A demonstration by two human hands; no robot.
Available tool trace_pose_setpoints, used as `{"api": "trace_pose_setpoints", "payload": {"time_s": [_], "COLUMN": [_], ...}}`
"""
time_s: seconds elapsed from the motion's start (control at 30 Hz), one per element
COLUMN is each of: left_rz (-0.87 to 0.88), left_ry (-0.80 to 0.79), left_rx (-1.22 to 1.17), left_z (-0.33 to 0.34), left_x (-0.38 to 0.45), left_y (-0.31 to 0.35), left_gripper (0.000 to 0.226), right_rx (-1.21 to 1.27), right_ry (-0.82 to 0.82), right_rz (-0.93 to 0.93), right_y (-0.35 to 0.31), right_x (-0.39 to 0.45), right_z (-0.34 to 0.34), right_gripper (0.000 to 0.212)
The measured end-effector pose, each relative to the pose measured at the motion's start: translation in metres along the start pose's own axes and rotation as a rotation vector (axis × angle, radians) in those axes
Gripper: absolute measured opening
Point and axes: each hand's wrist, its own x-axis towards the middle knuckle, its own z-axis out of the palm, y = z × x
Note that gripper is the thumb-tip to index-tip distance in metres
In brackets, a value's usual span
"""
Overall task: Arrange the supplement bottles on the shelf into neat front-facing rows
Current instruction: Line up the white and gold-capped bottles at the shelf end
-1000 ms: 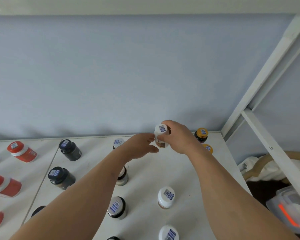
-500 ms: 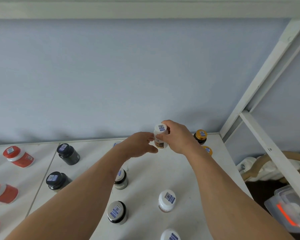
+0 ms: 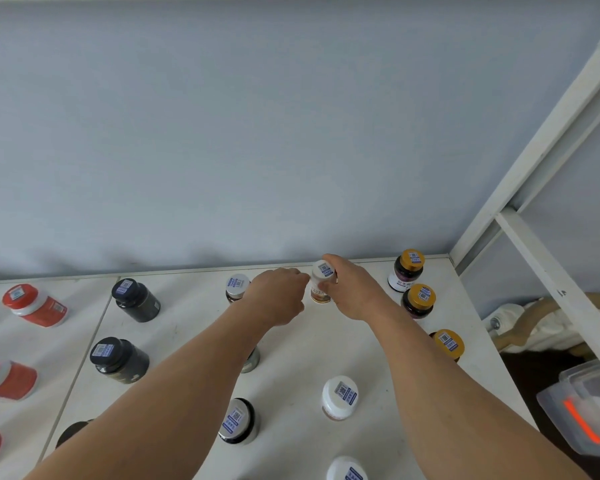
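Here, near the middle of the frame, a small white-capped bottle with a brown-and-white label (image 3: 321, 284) is gripped by the right hand (image 3: 352, 289), whose fingers are curled round its right side and over the cap edge. The bottle stands upright at the back of the white shelf (image 3: 326, 348), close to the pale blue wall (image 3: 257, 133). The left hand (image 3: 278, 294) is held just beside the bottle on its left, fingers curled inward; whether its fingertips touch the bottle cannot be told, and nothing is seen held in it.

Just left of the left hand a silver-capped dark bottle (image 3: 236, 287) is partly hidden. Toward the right of the frame three gold-capped dark bottles are lined from back to front: one at the rear (image 3: 406, 270), one in the middle (image 3: 419, 301) and one nearest (image 3: 448, 344), partly covered by the right forearm. Two black round jars (image 3: 136, 301) (image 3: 118, 360) stand at the left of centre, and red jars with white collars (image 3: 33, 304) lie at the far left. A white-capped jar (image 3: 338, 396) is seen in the lower middle, well apart from the hands.
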Motion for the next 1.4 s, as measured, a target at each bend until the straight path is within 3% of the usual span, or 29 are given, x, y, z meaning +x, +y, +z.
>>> {"api": "trace_pose_setpoints", "payload": {"time_s": [0.27, 0.43, 0.7, 0.93, 1.4], "left_rz": [-0.042, -0.097, -0.009, 0.136, 0.174], "left_ry": [0.027, 0.107, 0.229, 0.291, 0.286], "left_rx": [-0.005, 0.022, 0.109, 0.129, 0.045], "left_z": [-0.011, -0.028, -0.036, -0.025, 0.001], "left_x": [-0.019, -0.046, -0.096, -0.158, -0.249], "left_y": [0.005, 0.015, 0.045, 0.085, 0.190], "left_gripper": [0.037, 0.035, 0.034, 0.033, 0.037], "right_rx": [-0.052, -0.247, -0.391, -0.395, -0.300], "right_ry": [0.038, 0.195, 0.185, 0.270, 0.408], "right_rz": [-0.075, -0.189, -0.179, -0.093, -0.081], "right_y": [0.002, -0.006, -0.018, -0.015, 0.051], "right_x": [-0.005, -0.036, -0.121, -0.208, -0.342], "right_z": [0.002, -0.005, -0.011, -0.006, -0.023], "right_gripper": [0.069, 0.038, 0.035, 0.036, 0.039]}}
